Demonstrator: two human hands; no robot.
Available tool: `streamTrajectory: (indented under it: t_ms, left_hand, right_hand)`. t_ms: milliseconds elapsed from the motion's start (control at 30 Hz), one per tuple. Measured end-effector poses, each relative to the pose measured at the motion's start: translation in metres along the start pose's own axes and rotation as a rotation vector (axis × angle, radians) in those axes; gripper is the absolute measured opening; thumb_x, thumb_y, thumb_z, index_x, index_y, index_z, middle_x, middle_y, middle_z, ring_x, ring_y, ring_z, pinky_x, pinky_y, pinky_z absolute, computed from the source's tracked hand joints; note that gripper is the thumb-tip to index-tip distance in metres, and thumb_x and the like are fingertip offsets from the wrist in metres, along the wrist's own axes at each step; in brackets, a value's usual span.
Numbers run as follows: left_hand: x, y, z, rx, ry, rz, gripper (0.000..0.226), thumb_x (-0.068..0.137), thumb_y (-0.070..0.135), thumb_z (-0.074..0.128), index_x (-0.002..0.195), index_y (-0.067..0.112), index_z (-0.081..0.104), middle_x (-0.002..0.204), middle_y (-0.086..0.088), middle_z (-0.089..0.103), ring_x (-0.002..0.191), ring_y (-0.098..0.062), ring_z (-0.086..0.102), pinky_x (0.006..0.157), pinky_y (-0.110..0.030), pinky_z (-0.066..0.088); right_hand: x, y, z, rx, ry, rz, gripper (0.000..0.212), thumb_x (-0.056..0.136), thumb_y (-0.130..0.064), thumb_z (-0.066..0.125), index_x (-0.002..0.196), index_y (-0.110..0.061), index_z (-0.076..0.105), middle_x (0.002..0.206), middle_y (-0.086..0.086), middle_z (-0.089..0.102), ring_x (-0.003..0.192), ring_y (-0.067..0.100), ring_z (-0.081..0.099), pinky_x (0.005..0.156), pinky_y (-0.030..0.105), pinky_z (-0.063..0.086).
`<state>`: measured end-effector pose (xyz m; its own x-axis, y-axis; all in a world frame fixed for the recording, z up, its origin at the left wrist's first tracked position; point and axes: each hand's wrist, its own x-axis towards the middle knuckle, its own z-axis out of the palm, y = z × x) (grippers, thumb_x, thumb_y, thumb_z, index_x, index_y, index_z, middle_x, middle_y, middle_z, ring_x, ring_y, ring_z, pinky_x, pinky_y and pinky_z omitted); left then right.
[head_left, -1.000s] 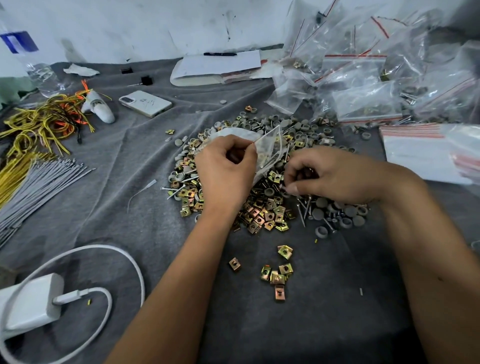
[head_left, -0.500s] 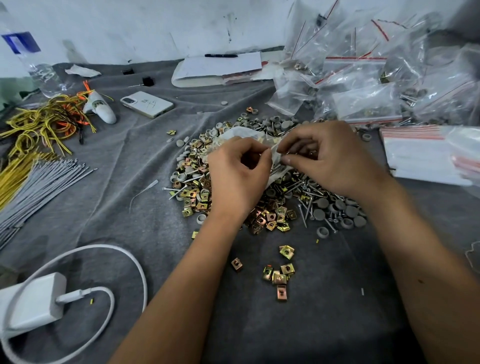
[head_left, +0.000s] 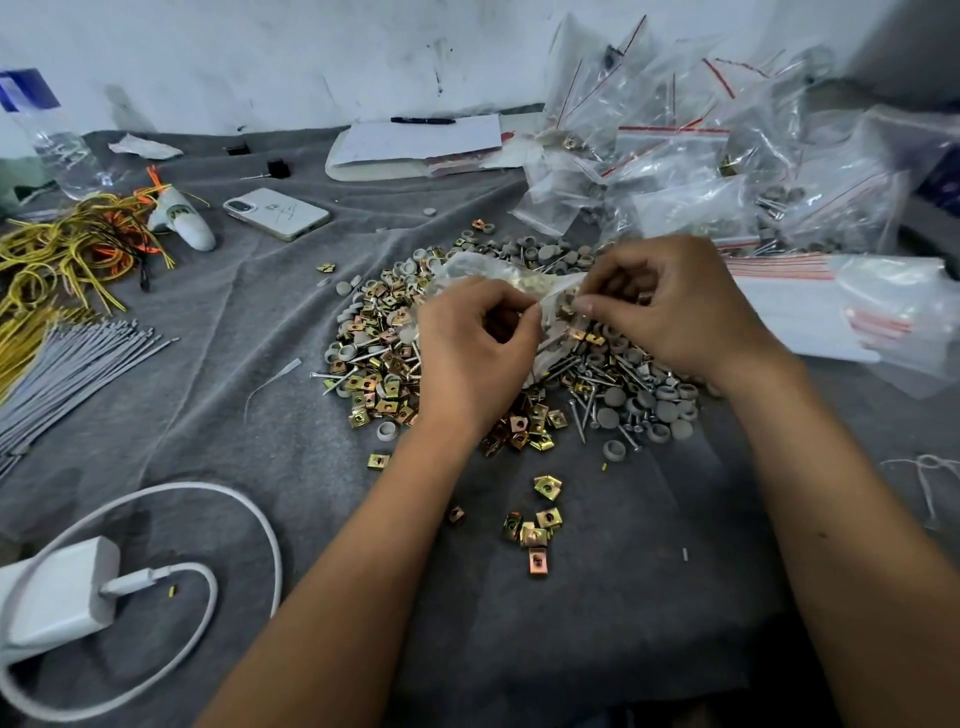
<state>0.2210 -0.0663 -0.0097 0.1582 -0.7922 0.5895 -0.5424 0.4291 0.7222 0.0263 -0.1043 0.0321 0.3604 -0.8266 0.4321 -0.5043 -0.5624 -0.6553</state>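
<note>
A small clear plastic bag (head_left: 493, 273) with a few brass clip nuts inside hangs between my hands over a heap of hardware (head_left: 384, 369): brass clip nuts, grey caps and nails. My left hand (head_left: 475, 353) pinches the bag's edge with thumb and forefinger. My right hand (head_left: 670, 306) pinches the bag's other side, fingers curled. Several loose clip nuts (head_left: 535, 525) lie on the grey cloth nearer me.
Filled zip bags (head_left: 701, 171) are piled at the back right, flat empty bags (head_left: 810, 306) at the right. A phone (head_left: 275, 213), yellow wires (head_left: 57, 260), grey ties (head_left: 67, 374), a bottle (head_left: 57, 145) and a white charger with cable (head_left: 62, 592) lie left. Papers with a pen (head_left: 421, 140) sit behind.
My right hand rose from the nails in the heap to the bag and now pinches it beside my left hand. The bag has been pulled flatter between both hands.
</note>
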Motion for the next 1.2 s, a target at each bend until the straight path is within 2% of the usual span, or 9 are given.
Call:
streamTrajectory:
  t_ms: [133,267,467,567,667,833,967,1067,1200]
  left_hand:
    - [-0.004,0.008,0.006,0.042,-0.054,0.043,0.005,0.086,0.011,0.076,0.081,0.011,0.077,0.074,0.002,0.069,0.067,-0.012,0.064,0.063,-0.041,0.056]
    - [-0.005,0.008,0.008,0.048,-0.08,0.028,0.004,0.087,0.011,0.076,0.083,0.01,0.078,0.077,0.001,0.069,0.069,-0.013,0.064,0.065,-0.042,0.056]
    - [-0.003,0.004,0.006,0.056,-0.03,-0.009,0.005,0.086,0.012,0.075,0.082,0.011,0.078,0.077,0.003,0.071,0.07,-0.013,0.065,0.068,-0.041,0.057]
    - [-0.003,0.004,0.007,0.05,-0.022,-0.027,0.004,0.085,0.012,0.076,0.082,0.011,0.078,0.076,0.003,0.071,0.07,-0.014,0.066,0.068,-0.042,0.057]
    - [-0.003,0.007,0.008,0.032,-0.025,-0.044,0.005,0.085,0.012,0.076,0.08,0.013,0.078,0.074,0.004,0.07,0.069,-0.014,0.066,0.067,-0.043,0.057]
    - [-0.003,0.006,0.004,0.03,0.008,-0.077,0.007,0.086,0.018,0.075,0.081,0.015,0.079,0.074,0.006,0.071,0.07,-0.011,0.067,0.066,-0.04,0.057]
    - [-0.002,0.008,0.003,0.026,0.015,-0.088,0.007,0.086,0.016,0.075,0.079,0.015,0.078,0.072,0.007,0.071,0.067,-0.009,0.066,0.064,-0.035,0.057]
    - [-0.002,0.009,0.003,0.043,0.006,-0.074,0.008,0.086,0.016,0.076,0.079,0.016,0.078,0.071,0.008,0.07,0.066,-0.006,0.064,0.063,-0.028,0.055]
    - [-0.003,0.01,0.004,0.062,0.004,-0.079,0.008,0.087,0.016,0.076,0.08,0.015,0.078,0.073,0.007,0.07,0.069,-0.008,0.065,0.066,-0.031,0.055]
  right_hand:
    - [-0.011,0.004,-0.025,-0.146,-0.447,0.086,0.013,0.076,-0.03,0.09,0.082,-0.032,0.079,0.074,-0.016,0.072,0.066,-0.001,0.064,0.061,0.019,0.049]
    - [-0.015,0.003,-0.022,-0.182,-0.63,0.164,0.017,0.074,-0.031,0.092,0.082,-0.032,0.077,0.069,-0.006,0.068,0.057,0.003,0.057,0.052,0.016,0.041]
    - [-0.015,-0.003,-0.018,-0.227,-0.539,0.144,0.008,0.085,-0.028,0.084,0.084,-0.031,0.076,0.073,-0.02,0.07,0.065,-0.004,0.062,0.058,0.015,0.043]
    - [-0.013,-0.009,-0.017,-0.149,-0.314,0.065,0.004,0.089,-0.025,0.08,0.088,-0.029,0.078,0.08,-0.017,0.073,0.077,0.001,0.067,0.07,0.025,0.051]
    - [-0.009,-0.02,-0.01,-0.057,-0.112,-0.031,0.006,0.086,-0.02,0.082,0.088,-0.025,0.079,0.076,-0.013,0.071,0.073,0.003,0.066,0.064,0.015,0.049]
    - [-0.002,-0.027,0.005,-0.171,-0.146,-0.043,0.01,0.084,-0.014,0.084,0.091,-0.02,0.081,0.074,-0.024,0.063,0.073,-0.015,0.062,0.064,0.002,0.042]
    - [-0.005,-0.026,0.0,-0.05,-0.062,0.012,0.012,0.083,-0.012,0.085,0.091,-0.019,0.079,0.077,-0.014,0.071,0.072,-0.001,0.07,0.064,0.012,0.054]
    - [-0.005,-0.026,-0.014,-0.038,-0.119,0.013,0.013,0.08,-0.012,0.087,0.085,-0.021,0.079,0.07,-0.009,0.073,0.065,0.001,0.071,0.062,0.017,0.058]
    - [-0.005,-0.028,-0.026,-0.142,-0.562,0.134,0.017,0.078,-0.018,0.089,0.083,-0.03,0.079,0.074,-0.01,0.076,0.068,0.009,0.074,0.067,0.032,0.063]
